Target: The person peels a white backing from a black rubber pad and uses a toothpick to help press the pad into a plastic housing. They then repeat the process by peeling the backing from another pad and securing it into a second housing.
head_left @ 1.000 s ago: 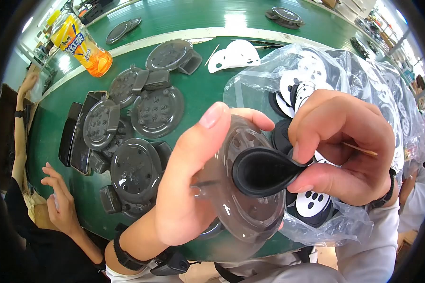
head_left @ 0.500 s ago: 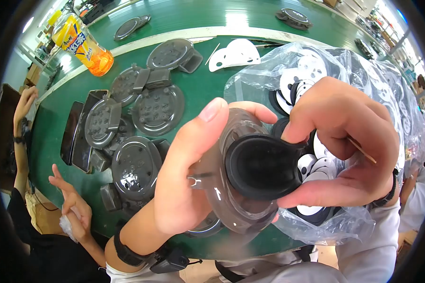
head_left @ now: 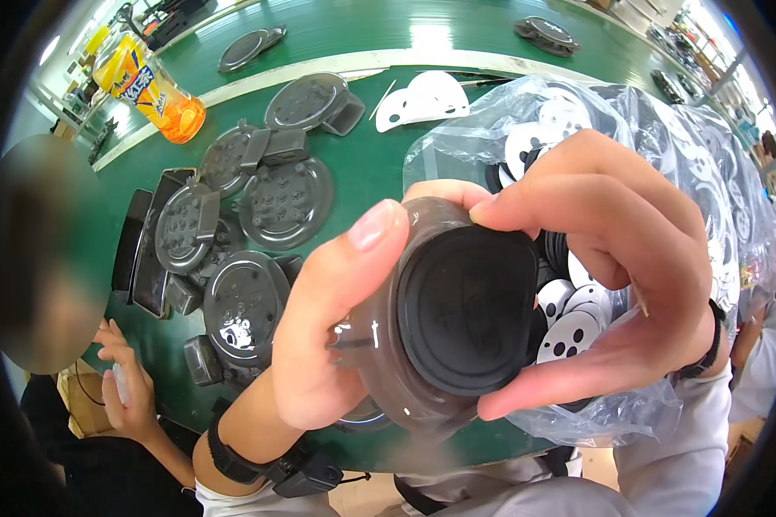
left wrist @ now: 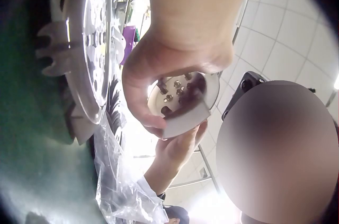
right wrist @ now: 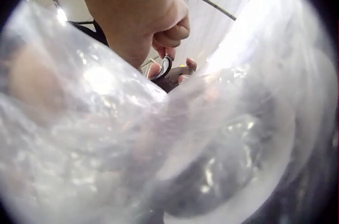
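Observation:
My left hand (head_left: 319, 327) grips a round, translucent grey plastic housing (head_left: 375, 379), fingers and thumb around its rim. In the left wrist view, short posts show inside the housing (left wrist: 185, 120). A black flexible disc (head_left: 466, 319) lies over the housing's face, its right edge bent up. My right hand (head_left: 638, 233) pinches that disc by its edge, thumb low and forefinger high. A thin wooden stick (head_left: 640, 297) sticks out from the curled fingers of that hand. In the right wrist view, the disc (right wrist: 167, 66) appears small beyond clear plastic.
Several grey housings (head_left: 246, 302) lie on the green table (head_left: 362, 172) at left. A clear bag (head_left: 457, 146) of white and black dotted discs (head_left: 569, 340) spreads at right. An orange drink bottle (head_left: 151, 90) stands at the back left. Another person's hand (head_left: 129, 388) is at left.
The black disc, folded nearly double before, has spread out flat over the housing. My right thumb and forefinger have moved farther apart. At left, another person's blurred head has come into view.

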### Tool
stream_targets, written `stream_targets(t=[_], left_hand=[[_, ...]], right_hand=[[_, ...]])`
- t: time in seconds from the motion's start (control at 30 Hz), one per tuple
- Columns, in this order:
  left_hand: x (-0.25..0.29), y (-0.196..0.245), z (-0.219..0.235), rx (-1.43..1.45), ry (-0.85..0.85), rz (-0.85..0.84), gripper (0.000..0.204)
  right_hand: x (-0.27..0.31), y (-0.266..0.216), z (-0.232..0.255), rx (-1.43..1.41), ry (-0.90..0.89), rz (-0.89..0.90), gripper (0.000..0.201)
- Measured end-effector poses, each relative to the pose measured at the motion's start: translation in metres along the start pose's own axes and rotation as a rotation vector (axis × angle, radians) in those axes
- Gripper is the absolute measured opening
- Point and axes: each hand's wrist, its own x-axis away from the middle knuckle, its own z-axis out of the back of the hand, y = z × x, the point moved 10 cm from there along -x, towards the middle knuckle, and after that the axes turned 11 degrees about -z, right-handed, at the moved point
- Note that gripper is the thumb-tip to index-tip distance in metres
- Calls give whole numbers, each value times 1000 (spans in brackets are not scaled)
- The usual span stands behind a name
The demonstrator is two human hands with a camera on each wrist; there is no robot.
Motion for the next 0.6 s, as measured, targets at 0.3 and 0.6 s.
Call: stream_targets(t=[0.3, 0.6], left_hand=[[1, -5, 0, 56, 76, -29, 56], [-4, -13, 8, -416, 27, 75, 49]], right_hand=[[2, 1, -4, 1, -15, -17, 82], [8, 12, -11, -7, -24, 8, 84]])
